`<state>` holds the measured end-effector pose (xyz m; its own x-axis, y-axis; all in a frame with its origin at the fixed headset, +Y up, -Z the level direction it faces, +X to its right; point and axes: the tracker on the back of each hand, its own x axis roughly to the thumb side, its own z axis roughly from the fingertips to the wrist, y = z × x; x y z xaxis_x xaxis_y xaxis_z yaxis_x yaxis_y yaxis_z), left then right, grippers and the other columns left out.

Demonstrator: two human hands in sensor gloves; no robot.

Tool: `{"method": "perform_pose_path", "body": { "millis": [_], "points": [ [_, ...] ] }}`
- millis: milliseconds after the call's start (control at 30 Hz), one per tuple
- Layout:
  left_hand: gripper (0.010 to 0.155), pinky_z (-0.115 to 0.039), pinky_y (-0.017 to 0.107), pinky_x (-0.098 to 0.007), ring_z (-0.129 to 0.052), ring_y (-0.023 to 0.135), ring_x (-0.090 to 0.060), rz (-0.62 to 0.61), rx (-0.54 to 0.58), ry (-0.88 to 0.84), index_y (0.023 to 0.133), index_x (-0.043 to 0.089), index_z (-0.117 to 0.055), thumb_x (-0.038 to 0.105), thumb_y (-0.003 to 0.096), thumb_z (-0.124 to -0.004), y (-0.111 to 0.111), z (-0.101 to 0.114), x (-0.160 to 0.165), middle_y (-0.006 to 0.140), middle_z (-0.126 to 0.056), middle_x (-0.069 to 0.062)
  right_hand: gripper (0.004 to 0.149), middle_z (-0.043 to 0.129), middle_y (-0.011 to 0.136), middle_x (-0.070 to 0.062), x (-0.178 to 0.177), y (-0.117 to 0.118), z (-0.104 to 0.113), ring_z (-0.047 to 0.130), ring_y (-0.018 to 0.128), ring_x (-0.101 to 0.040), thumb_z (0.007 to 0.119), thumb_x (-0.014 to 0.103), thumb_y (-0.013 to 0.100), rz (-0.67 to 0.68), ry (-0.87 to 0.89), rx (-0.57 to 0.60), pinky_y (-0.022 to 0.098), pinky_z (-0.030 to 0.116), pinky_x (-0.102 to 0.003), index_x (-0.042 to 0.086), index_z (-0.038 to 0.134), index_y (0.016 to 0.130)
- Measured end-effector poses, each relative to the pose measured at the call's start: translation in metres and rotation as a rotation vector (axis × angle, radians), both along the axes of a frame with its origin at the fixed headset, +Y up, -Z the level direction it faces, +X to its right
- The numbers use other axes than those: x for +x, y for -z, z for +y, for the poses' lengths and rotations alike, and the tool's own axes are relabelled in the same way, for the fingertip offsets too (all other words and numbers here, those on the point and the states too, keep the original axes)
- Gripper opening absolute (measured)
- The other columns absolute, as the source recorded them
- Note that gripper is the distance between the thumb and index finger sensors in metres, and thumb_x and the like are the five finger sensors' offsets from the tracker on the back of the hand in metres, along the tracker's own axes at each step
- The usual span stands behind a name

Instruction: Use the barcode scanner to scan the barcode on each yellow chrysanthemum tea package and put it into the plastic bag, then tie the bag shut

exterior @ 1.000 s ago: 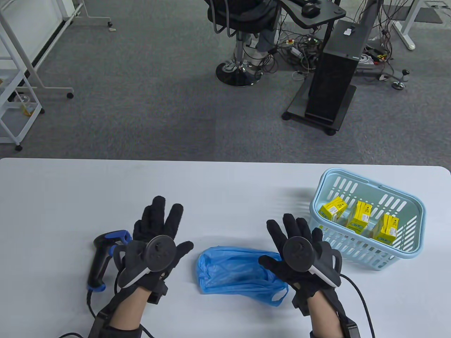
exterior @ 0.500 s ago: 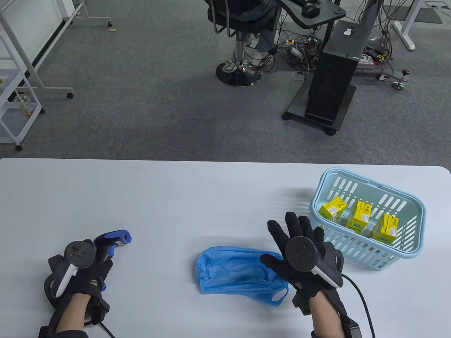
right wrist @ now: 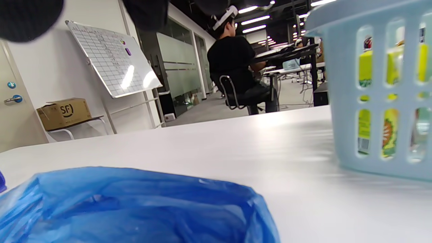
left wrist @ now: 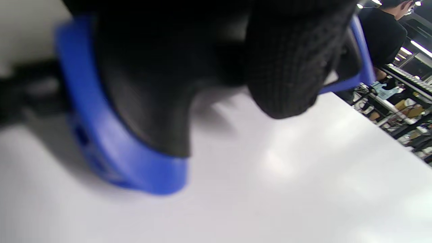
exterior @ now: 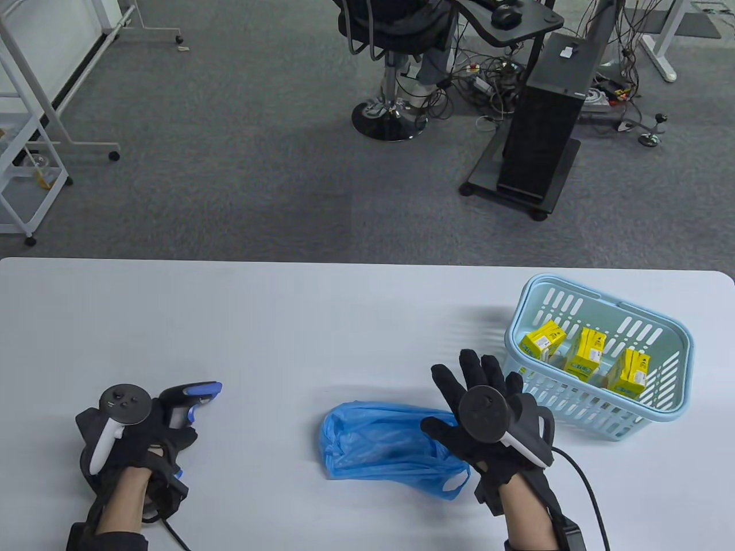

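The left hand is gripping the barcode scanner by its handle, its gloved fingers curling round it near the front left of the white desk. The scanner's black and blue head is sticking out just past the knuckles, pointing toward the right hand. In the left wrist view the picture is blurring badly, but a gloved fingertip is wrapping over the dark body, and the blue trim of the scanner is hanging just above the desk; whether it is touching the surface cannot be told. A black cable is trailing from the handle's lower end back toward the person.

Between the two hands the blue plastic bag is lying crumpled and flat on the desk, one handle loop showing at its near right corner. It is filling the lower left of the right wrist view as well, as the blue plastic bag.

The right hand is hovering open over the bag's right edge, fingers straight and spread, thumb out over the plastic, holding nothing.

Just to the right of that hand the pale blue basket is standing on the desk, its slotted wall close beside the fingertips. Three yellow chrysanthemum tea packages are standing inside it, well apart from the left hand. Through the slots of the basket, yellow and green packaging is showing.
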<state>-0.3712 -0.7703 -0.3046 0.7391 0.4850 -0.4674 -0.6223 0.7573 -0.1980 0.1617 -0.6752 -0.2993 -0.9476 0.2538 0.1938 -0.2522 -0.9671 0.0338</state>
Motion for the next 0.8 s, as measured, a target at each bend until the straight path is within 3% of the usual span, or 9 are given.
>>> {"method": "perform_pose_path", "body": {
  "millis": [200,367,433,467,500,567,600,667,800],
  "points": [
    [0.065,-0.089,0.048,-0.041,-0.088,0.065,-0.023,-0.094,0.029,0.022,0.098,0.024,-0.072,0.04,0.0409,-0.099,0.002,0.012,0.018,0.084,-0.078,-0.007,0.088,0.024,0.116,-0.013,-0.002,0.0,0.002,0.024,0.107,-0.044,0.07,0.067,0.032,0.004,0.01,-0.006,0.069,0.021,-0.073,0.033,0.05,0.11],
    [0.059,-0.088,0.051,-0.051,-0.089,0.068,-0.025,-0.162,0.219,-0.067,0.096,0.035,-0.075,0.043,0.0423,-0.098,0.002,0.036,0.035,0.084,-0.078,-0.005,0.088,0.023,0.116,-0.013,-0.006,0.0,0.001,0.024,0.107,-0.044,0.07,0.067,0.032,0.01,-0.007,-0.022,0.069,0.021,-0.073,0.032,0.05,0.11],
    [0.058,-0.086,0.052,-0.058,-0.088,0.083,-0.036,-0.23,0.314,-0.065,0.095,0.036,-0.074,0.043,0.0427,-0.098,0.001,0.05,0.048,0.088,-0.076,-0.005,0.088,0.023,0.116,-0.013,-0.01,-0.002,0.004,0.023,0.107,-0.044,0.07,0.067,0.032,0.019,-0.006,-0.024,0.069,0.02,-0.073,0.032,0.05,0.11],
    [0.059,-0.086,0.051,-0.059,-0.083,0.091,-0.045,-0.3,0.352,-0.075,0.096,0.036,-0.073,0.043,0.0434,-0.097,0.002,0.06,0.057,0.099,-0.07,-0.015,0.088,0.023,0.116,-0.013,-0.013,-0.003,0.006,0.023,0.107,-0.044,0.07,0.067,0.032,0.026,-0.006,-0.022,0.069,0.02,-0.073,0.032,0.05,0.11],
    [0.058,-0.085,0.051,-0.06,-0.076,0.094,-0.053,-0.334,0.363,-0.085,0.096,0.036,-0.072,0.043,0.0441,-0.097,0.001,0.065,0.065,0.107,-0.063,-0.019,0.088,0.023,0.116,-0.013,-0.016,-0.004,0.007,0.023,0.107,-0.044,0.07,0.067,0.032,0.033,-0.01,-0.016,0.069,0.02,-0.073,0.032,0.051,0.11],
    [0.059,-0.085,0.051,-0.06,-0.077,0.093,-0.056,-0.405,0.421,-0.06,0.097,0.037,-0.07,0.043,0.0446,-0.097,-0.004,0.082,0.086,0.11,-0.062,-0.021,0.088,0.023,0.117,-0.013,-0.024,-0.006,0.01,0.023,0.107,-0.044,0.07,0.067,0.032,0.049,-0.027,-0.001,0.069,0.02,-0.073,0.032,0.05,0.11],
    [0.058,-0.087,0.05,-0.058,-0.083,0.09,-0.054,-0.45,0.455,-0.028,0.097,0.038,-0.07,0.043,0.0451,-0.096,-0.007,0.092,0.1,0.109,-0.065,-0.021,0.088,0.023,0.117,-0.013,-0.029,-0.007,0.012,0.023,0.107,-0.044,0.07,0.067,0.032,0.063,-0.038,0.002,0.069,0.02,-0.073,0.032,0.05,0.11],
    [0.059,-0.094,0.045,-0.048,-0.105,0.073,-0.035,-0.537,0.491,0.033,0.097,0.037,-0.068,0.044,0.0457,-0.095,-0.015,0.108,0.122,0.103,-0.078,-0.017,0.088,0.023,0.117,-0.013,-0.036,-0.01,0.015,0.023,0.107,-0.044,0.071,0.067,0.032,0.081,-0.047,0.014,0.07,0.02,-0.073,0.033,0.05,0.11],
    [0.059,-0.097,0.039,-0.041,-0.112,0.057,-0.021,-0.605,0.564,0.153,0.098,0.036,-0.068,0.045,0.0463,-0.093,-0.032,0.141,0.161,0.083,-0.097,-0.004,0.087,0.028,0.117,-0.012,-0.049,-0.019,0.022,0.028,0.108,-0.042,0.071,0.066,0.031,0.123,-0.057,0.109,0.071,0.025,-0.073,0.033,0.053,0.109]
  ]
}}
